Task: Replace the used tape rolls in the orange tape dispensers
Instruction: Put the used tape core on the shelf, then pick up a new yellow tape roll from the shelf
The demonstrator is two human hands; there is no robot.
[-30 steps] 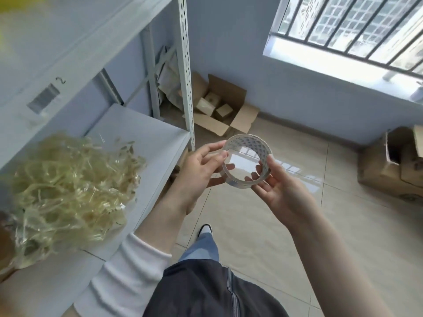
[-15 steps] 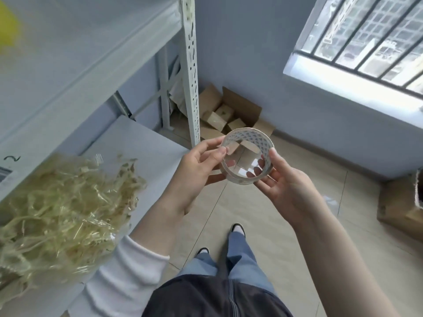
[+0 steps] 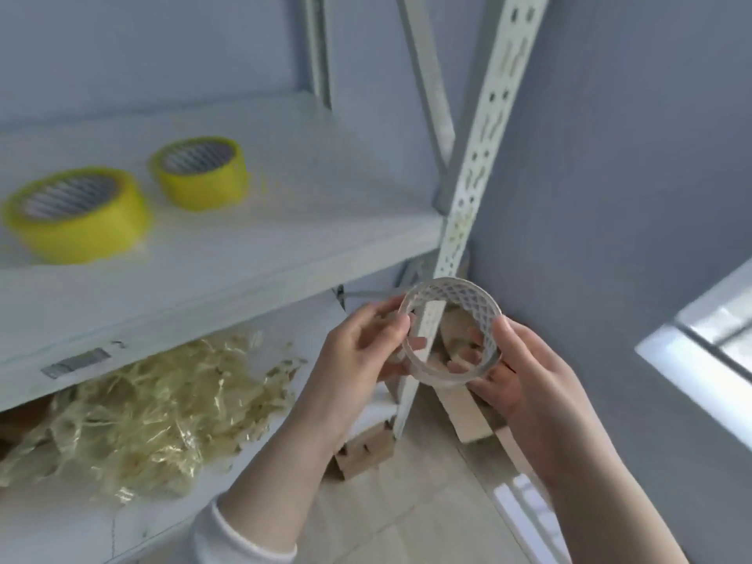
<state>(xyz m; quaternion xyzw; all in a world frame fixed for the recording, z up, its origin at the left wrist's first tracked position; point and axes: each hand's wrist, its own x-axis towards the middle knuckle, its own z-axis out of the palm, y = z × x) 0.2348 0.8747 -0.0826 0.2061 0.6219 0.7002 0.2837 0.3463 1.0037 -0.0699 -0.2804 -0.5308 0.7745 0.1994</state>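
I hold an empty tape roll core (image 3: 460,297), a thin white ring with a lattice pattern inside, in front of the shelf's corner post. My left hand (image 3: 362,348) pinches its left rim and my right hand (image 3: 525,372) cups its right rim from below. Two full yellow tape rolls lie flat on the upper shelf: a larger one (image 3: 77,215) at the far left and a smaller one (image 3: 201,173) behind it to the right. No orange dispenser is in view.
The white metal shelf (image 3: 228,254) has a perforated corner post (image 3: 480,156) just behind the ring. A heap of crumpled used clear-yellow tape (image 3: 142,413) lies on the lower shelf. Cardboard boxes (image 3: 362,453) sit on the tiled floor. A window sill (image 3: 700,368) is at right.
My view has swung up and left, bringing the upper shelf and its two yellow rolls into sight. Both hands still hold the empty core, now raised closer to the shelf post.
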